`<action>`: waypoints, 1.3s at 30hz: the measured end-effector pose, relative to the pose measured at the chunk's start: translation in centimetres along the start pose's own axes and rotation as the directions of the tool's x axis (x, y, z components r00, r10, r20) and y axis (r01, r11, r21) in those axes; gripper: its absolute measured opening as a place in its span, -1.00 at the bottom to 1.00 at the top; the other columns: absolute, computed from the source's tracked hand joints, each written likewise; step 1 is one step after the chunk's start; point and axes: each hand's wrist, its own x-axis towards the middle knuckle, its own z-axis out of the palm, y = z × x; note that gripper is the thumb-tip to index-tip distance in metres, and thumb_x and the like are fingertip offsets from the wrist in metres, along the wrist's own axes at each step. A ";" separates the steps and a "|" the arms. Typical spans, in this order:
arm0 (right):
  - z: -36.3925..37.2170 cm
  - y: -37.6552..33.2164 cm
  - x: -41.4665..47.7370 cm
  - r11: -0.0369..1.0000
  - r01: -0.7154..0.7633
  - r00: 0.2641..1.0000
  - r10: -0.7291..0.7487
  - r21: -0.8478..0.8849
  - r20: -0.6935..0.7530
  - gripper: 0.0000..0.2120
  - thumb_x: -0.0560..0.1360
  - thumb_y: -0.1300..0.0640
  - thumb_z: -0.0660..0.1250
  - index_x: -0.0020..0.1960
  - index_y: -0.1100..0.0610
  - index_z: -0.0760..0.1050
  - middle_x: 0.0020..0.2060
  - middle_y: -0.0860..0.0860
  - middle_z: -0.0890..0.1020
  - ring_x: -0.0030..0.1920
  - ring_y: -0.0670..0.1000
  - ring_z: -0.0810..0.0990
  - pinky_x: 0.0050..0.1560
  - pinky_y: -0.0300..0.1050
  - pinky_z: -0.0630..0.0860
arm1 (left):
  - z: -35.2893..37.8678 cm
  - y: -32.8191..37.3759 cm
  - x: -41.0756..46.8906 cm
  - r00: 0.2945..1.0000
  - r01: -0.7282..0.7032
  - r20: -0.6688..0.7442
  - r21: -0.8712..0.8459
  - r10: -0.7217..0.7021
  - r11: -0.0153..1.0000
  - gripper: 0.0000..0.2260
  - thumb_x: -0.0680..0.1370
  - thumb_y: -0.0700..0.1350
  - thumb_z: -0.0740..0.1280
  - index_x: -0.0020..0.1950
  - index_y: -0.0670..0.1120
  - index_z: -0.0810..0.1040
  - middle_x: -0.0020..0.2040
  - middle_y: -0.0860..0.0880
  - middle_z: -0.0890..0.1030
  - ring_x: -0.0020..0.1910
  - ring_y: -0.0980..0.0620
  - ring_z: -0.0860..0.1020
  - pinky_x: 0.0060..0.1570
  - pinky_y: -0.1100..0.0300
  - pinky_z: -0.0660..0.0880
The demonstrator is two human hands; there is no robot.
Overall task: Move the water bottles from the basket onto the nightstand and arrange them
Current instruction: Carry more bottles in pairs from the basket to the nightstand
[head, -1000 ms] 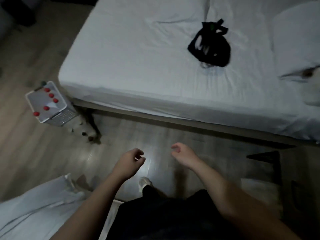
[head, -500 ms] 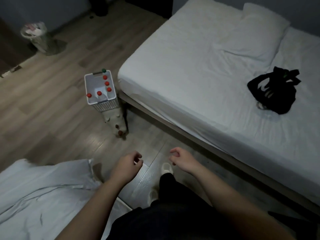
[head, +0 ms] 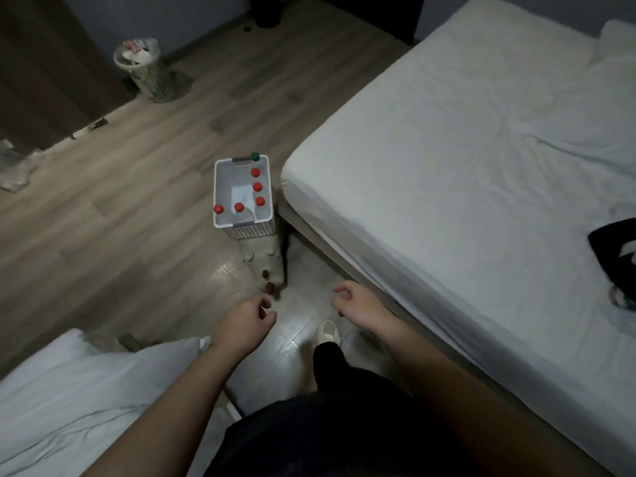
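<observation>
A white perforated basket (head: 220,180) stands on the wood floor by the bed's corner. Several water bottles with red caps (head: 257,186) stand upright in it along its right and near sides, and one green-capped bottle (head: 255,156) sits at its far right corner. My left hand (head: 246,323) and my right hand (head: 358,302) hang in front of me, well short of the basket, fingers loosely curled, both holding nothing. No nightstand is in view.
A bed with a white sheet (head: 464,173) fills the right side; a black item (head: 612,242) lies on it. White bedding (head: 86,401) lies at lower left. A pale object (head: 266,266) lies on the floor just in front of the basket. A wastebasket (head: 148,74) stands far left.
The view has swung left and toward the basket, which now sits nearer the centre. Both hands kept the same loose pose in front of me.
</observation>
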 end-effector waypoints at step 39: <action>13.7 -24.3 39.3 0.922 -0.189 0.968 0.233 -0.337 0.096 -0.75 0.50 0.02 0.19 0.13 0.11 0.38 0.03 0.11 0.56 0.03 0.13 0.57 0.03 0.00 0.52 | -14.0 -14.6 45.0 0.937 -0.143 0.339 0.161 0.082 0.976 -0.60 0.53 0.09 0.24 0.30 -0.04 0.35 0.20 -0.09 0.55 0.15 -0.11 0.54 0.10 -0.01 0.51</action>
